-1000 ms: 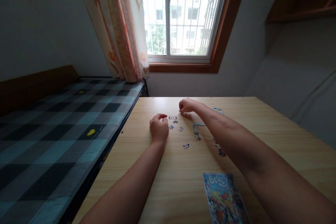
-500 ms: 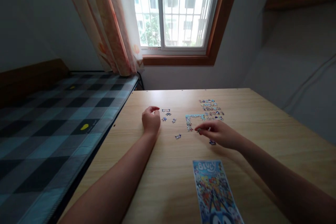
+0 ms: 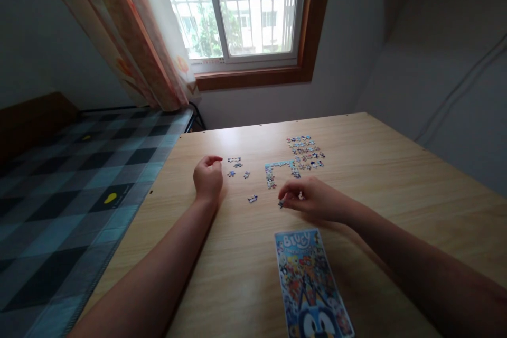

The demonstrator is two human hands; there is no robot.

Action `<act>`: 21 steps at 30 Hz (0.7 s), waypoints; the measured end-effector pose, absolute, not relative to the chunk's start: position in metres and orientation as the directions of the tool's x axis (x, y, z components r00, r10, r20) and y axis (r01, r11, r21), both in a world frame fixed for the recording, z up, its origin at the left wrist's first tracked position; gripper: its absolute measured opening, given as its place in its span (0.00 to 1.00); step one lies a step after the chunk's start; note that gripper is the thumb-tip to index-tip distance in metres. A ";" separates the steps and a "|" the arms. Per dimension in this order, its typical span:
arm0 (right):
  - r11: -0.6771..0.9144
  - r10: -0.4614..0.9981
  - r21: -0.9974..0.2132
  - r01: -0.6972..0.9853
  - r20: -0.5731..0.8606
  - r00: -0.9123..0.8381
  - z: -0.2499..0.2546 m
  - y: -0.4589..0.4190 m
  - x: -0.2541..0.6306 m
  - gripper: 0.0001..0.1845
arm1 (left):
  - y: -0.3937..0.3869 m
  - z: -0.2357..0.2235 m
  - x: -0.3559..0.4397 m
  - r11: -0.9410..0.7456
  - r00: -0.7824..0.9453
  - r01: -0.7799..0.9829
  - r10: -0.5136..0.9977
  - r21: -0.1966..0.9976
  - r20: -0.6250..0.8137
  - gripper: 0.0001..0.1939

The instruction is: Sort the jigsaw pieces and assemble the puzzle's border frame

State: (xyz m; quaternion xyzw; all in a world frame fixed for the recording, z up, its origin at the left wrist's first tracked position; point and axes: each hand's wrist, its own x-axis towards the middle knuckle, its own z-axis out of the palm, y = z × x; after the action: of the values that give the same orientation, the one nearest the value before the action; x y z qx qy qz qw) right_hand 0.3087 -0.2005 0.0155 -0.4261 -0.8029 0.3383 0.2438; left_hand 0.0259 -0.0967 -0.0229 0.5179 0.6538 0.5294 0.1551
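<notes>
My right hand [image 3: 312, 198] is closed, with thumb and forefinger pinching a small jigsaw piece [image 3: 281, 204] just above or at the tabletop. Beyond it lies a partly joined puzzle border [image 3: 270, 177], with a top row and two sides. My left hand [image 3: 208, 178] rests on the table at the left, its fingers loosely curled in, and nothing shows in them. Beside it are several loose jigsaw pieces [image 3: 231, 174]. A single piece [image 3: 252, 199] lies between the two hands. Rows of sorted pieces [image 3: 304, 151] sit behind the border.
The puzzle picture, marked "Bluey" [image 3: 311, 280], lies on the wooden table [image 3: 233, 274] close to me. A bed with a checked cover [image 3: 119, 174] runs along the left. A window [image 3: 253, 10] and curtain [image 3: 134, 26] are at the back.
My right hand has drawn a little back towards me from the border, still pinching a piece. The border's right side shows more fully. The view has shifted; my left hand stays put.
</notes>
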 end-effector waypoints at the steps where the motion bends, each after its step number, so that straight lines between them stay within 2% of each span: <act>1: 0.406 0.850 -0.746 0.528 0.096 -0.518 0.016 -0.201 0.309 0.05 | -0.096 -0.023 0.026 -0.094 -0.413 0.514 0.844 0.852 0.342 0.12; 5: 0.406 0.850 -0.729 0.552 0.079 -0.521 0.013 -0.202 0.307 0.11 | -0.096 -0.023 0.026 -0.100 -0.403 0.519 0.847 0.849 0.346 0.12; 12: 0.430 0.850 -0.659 0.617 0.063 -0.524 0.010 -0.203 0.310 0.17 | -0.097 -0.021 0.027 -0.104 -0.408 0.498 0.848 0.861 0.338 0.12; 16: 0.416 0.855 -0.686 0.596 0.072 -0.514 0.010 -0.202 0.311 0.19 | -0.098 -0.021 0.027 -0.113 -0.405 0.497 0.847 0.860 0.345 0.12; 21: 0.371 0.869 -0.742 0.558 0.066 -0.491 0.008 -0.202 0.311 0.17 | -0.098 -0.022 0.026 -0.118 -0.399 0.502 0.847 0.857 0.351 0.11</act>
State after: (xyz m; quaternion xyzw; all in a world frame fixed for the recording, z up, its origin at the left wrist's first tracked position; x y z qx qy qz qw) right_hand 0.3106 -0.2015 0.0081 -0.4485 -0.7951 0.3364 0.2311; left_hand 0.0258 -0.0977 -0.0223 0.5237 0.6440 0.5337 0.1616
